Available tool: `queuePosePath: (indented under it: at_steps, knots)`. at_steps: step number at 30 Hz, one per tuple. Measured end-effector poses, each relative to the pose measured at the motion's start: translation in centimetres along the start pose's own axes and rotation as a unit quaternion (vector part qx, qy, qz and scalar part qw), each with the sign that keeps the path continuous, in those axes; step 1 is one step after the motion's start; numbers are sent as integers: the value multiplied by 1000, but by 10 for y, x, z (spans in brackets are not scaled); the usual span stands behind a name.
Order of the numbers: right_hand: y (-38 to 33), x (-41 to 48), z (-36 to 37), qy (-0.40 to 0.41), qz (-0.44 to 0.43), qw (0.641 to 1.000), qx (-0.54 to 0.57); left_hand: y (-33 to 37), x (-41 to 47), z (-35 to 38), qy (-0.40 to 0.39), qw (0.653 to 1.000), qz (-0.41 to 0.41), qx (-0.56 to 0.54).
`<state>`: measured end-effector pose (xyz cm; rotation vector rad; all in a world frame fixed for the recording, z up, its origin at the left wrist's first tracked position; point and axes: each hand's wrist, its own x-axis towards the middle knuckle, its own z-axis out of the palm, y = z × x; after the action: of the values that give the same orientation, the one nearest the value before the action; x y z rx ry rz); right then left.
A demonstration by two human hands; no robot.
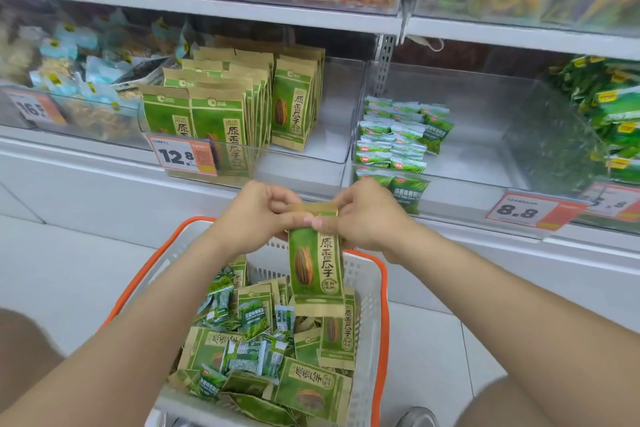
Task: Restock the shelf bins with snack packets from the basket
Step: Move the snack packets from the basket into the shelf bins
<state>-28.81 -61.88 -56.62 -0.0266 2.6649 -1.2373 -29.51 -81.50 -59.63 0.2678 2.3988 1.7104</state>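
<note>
Packets of two kinds fill the white, orange-rimmed basket point(382, 305) at the bottom of the view: brown-and-green seed packs point(308, 388) lying at all angles, with small green sachets point(252, 319) heaped among them. The basket's near edge is cut off by the frame.

Above its far rim, the left hand point(258, 215) and right hand point(363, 218) meet on one held pack point(317, 270). Both pinch its brown top strip, with the fingers curled round the upper corners and the right thumb lying across the front. The pack hangs upright below the fingers, printed face to the camera. Its bottom edge overlaps the packs in the basket, and I cannot tell whether they touch. Most of the top strip is hidden by the fingers.

Beyond the hands, a clear bin point(294, 163) holds upright rows of the same packs point(221, 107) at its left and middle, behind a price tag point(185, 156) reading 12.8. The neighbouring bin point(450, 180) to the right has stacked green sachets at its left end. The bins on the upper shelf are blurred and cut off.
</note>
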Motion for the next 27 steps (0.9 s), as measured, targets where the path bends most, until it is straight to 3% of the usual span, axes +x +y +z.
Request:
queuePosePath:
  at_steps: [3,6,9,13,17,21,24,27]
  knots:
    - [-5,1,-4,65,0,993,96,16,-9,-10,-13,998,-27,-46]
    - [-11,-4,-5,105,-41,989,96,29,-14,-17,-39,998,-34,-44]
    - [-20,-9,-2,133,-101,983,74,40,-15,-21,30,999,4,-40]
    - [-29,-11,0,93,-139,985,43,49,-11,-26,129,988,40,-71]
    - [-40,-12,15,182,-191,963,-55,54,-6,-24,170,976,18,-134]
    - [-52,-1,20,213,-220,951,-37,62,2,-35,202,967,-5,-158]
    - [-63,16,17,259,-246,934,-22,67,9,-46,271,959,57,-63]
    - [-80,31,9,323,-243,915,-10,67,17,-55,391,894,160,151]
